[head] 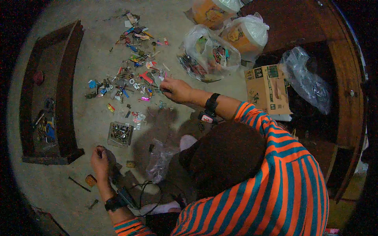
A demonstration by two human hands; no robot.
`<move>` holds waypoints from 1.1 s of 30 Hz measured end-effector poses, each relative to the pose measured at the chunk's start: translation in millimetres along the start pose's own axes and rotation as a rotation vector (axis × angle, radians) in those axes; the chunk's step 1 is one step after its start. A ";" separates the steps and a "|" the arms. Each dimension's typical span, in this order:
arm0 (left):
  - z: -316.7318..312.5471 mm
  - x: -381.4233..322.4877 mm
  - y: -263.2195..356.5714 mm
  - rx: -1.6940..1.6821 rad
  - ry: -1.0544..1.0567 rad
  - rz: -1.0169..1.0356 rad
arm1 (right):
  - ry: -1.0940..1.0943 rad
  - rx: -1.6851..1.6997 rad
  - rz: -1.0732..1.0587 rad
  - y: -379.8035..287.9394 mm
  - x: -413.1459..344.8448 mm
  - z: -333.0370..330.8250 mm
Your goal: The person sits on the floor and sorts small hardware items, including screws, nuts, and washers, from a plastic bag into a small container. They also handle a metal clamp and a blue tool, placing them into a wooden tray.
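Note:
My right hand (175,90) reaches to the right edge of a pile of small odds and ends (127,84) on the concrete floor, fingers curled down beside a red plastic piece (146,77). Whether it grips anything is not clear. Below and left of a clear square box of screws and small metal parts (120,134) is my left hand (99,160), its fingers bent together. A small dark spot shows at its fingertips, too dim to tell if it is a held object. Both wrists wear black straps.
A wooden drawer (66,88) with tools inside lies at the left. Filled plastic bags (209,56) stand at the top, near a cardboard piece (267,90) and wooden furniture (344,76). A crumpled clear bag (161,160) and a black cable (141,187) lie near my feet.

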State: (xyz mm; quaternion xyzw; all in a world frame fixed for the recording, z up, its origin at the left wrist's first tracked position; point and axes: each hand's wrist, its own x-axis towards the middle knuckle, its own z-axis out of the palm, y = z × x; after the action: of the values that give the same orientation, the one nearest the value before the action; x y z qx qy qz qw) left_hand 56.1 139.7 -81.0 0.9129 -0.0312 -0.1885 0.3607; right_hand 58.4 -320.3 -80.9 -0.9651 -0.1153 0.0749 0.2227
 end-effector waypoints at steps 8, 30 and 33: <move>10.9 13.9 -11.3 0.053 0.007 -0.068 | -0.092 1.611 0.498 4.1 -0.2 -30.0; 17.2 17.6 -33.0 0.056 0.017 -0.070 | -0.155 1.730 0.496 -40.0 -6.9 -70.9; 16.8 14.7 -35.6 0.075 0.039 -0.023 | -0.246 1.549 0.536 -47.0 -1.4 -66.1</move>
State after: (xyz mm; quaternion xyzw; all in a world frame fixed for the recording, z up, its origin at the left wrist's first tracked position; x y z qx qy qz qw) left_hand 60.7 152.2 -120.8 0.9295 -0.0207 -0.1737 0.3247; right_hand 61.0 -306.9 -0.9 -0.5182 0.1795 0.2888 0.7848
